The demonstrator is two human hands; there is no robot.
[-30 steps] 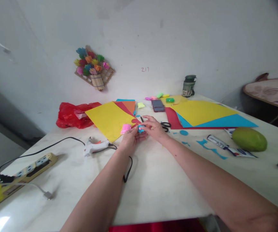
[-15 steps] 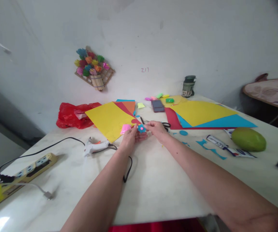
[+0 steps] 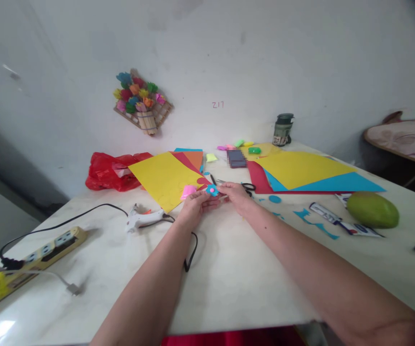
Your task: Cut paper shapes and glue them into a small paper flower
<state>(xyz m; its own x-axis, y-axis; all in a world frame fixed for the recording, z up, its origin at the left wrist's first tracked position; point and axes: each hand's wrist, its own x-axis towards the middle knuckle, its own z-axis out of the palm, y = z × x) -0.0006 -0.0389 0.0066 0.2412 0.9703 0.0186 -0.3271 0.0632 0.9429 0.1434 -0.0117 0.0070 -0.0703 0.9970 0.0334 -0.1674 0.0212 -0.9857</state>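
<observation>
A small blue paper flower point(image 3: 207, 189) with a pink centre is held up between my two hands above the table. My left hand point(image 3: 195, 206) grips its left edge between thumb and fingers. On the flower's right edge, the fingers of my right hand point(image 3: 235, 194) are pinched together. A pink packet of clay point(image 3: 188, 191) lies just behind my left hand on a yellow sheet point(image 3: 164, 178). Black-handled scissors point(image 3: 248, 187) rest behind my right hand, partly hidden by it.
Left stand a white glue gun point(image 3: 144, 219), a power strip point(image 3: 48, 247) and a red plastic bag point(image 3: 113, 170). Blue paper scraps point(image 3: 315, 224), glue tubes point(image 3: 324, 212) and a green fruit point(image 3: 372, 209) lie to the right. Coloured sheets point(image 3: 301, 168), a phone point(image 3: 236, 158) and a dark green bottle point(image 3: 282, 129) are behind.
The fingers of my left hand have shifted slightly around the flower, and the flower has turned a little. Both hands stay in nearly the same place.
</observation>
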